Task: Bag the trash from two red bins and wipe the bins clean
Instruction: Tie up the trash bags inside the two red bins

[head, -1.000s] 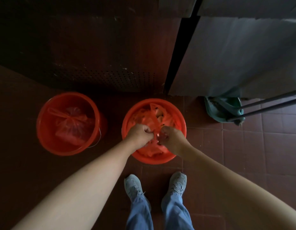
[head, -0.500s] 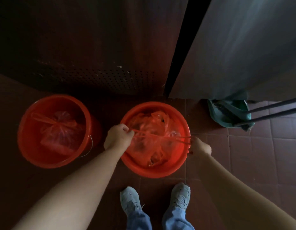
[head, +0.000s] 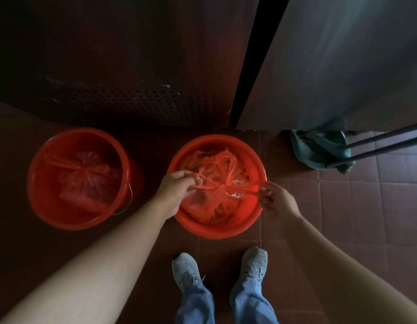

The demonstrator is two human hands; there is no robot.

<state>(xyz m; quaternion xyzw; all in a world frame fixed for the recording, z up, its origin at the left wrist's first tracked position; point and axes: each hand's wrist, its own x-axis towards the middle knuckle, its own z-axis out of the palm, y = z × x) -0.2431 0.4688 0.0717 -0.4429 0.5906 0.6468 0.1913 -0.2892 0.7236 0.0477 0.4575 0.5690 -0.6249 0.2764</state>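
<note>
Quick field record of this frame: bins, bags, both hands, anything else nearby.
left bin: red, holds knotted red bag
right bin: red, holds second red bag
left hand: grips one strip of second red bag
right hand: pinches its other strip, at the rim
strips: stretched between the hands, crossing mid-bin
nearby: green dustpan, right of both bins

A round red bin [head: 214, 230] is stood upright with a translucent red trash bag [head: 216, 164] inside, its handle strips drawn taut sideways from a knot, and just left of that bin a second red bin [head: 51, 202] is stood, holding a tied bag [head: 88, 178].
</note>
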